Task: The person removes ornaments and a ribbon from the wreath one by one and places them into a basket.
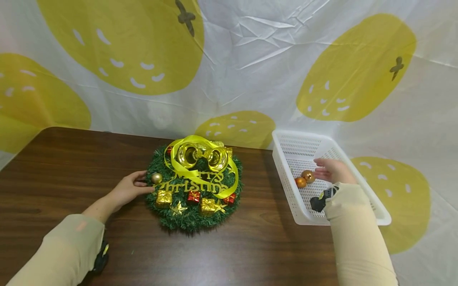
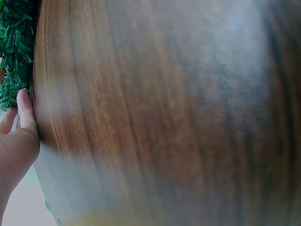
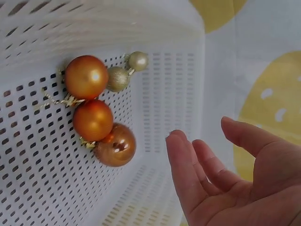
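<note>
The right hand [image 1: 335,171], thumb and fingers parted and holding nothing, hovered beside orange baubles [image 3: 87,77] in a white plastic basket [image 1: 284,178]; the left hand [image 1: 129,189] rested extended fingers against a Christmas wreath [image 1: 189,222]. The baubles looked light, slick and breakable, best pinched mid-sphere.

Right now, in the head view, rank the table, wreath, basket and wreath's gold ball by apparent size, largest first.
1. Table
2. Wreath and basket: too alike to rank
3. Gold ball
</note>
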The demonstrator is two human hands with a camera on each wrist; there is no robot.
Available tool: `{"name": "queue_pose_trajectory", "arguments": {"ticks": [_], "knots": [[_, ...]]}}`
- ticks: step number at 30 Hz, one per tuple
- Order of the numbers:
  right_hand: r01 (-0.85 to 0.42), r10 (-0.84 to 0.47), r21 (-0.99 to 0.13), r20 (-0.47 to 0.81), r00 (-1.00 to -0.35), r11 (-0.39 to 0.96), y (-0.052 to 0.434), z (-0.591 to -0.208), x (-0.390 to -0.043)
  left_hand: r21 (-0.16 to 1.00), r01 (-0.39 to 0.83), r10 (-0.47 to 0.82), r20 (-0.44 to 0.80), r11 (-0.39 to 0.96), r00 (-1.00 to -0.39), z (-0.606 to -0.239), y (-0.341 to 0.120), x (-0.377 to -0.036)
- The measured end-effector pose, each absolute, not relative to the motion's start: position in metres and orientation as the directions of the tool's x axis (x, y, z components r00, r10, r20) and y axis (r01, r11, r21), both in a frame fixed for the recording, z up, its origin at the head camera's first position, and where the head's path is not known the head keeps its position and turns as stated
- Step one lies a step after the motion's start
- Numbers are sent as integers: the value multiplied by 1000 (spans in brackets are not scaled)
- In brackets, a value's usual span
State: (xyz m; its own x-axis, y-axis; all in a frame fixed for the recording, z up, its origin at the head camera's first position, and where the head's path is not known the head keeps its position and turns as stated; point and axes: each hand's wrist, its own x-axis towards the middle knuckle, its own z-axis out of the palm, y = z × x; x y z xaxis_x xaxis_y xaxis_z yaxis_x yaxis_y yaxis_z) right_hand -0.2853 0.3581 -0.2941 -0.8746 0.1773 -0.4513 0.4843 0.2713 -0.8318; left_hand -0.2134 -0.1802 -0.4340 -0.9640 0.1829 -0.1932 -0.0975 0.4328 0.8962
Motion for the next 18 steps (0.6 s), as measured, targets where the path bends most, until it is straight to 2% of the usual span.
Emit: {"name": "queue_pose_trajectory", "arguments": {"ticks": [9, 15, 18], "knots": [[422, 5, -897, -425, -905, 135, 334, -276, -294, 896, -103, 181, -198, 432, -963, -434, -180, -214], [389, -91, -921, -388, -917, 13, 294, -261, -302, 899, -99, 186, -194, 427, -963, -434, -180, -214], [366, -115, -931, -364, -924, 4, 272, -256, -301, 899, -99, 185, -194, 427, -963, -434, -180, -214]]}}
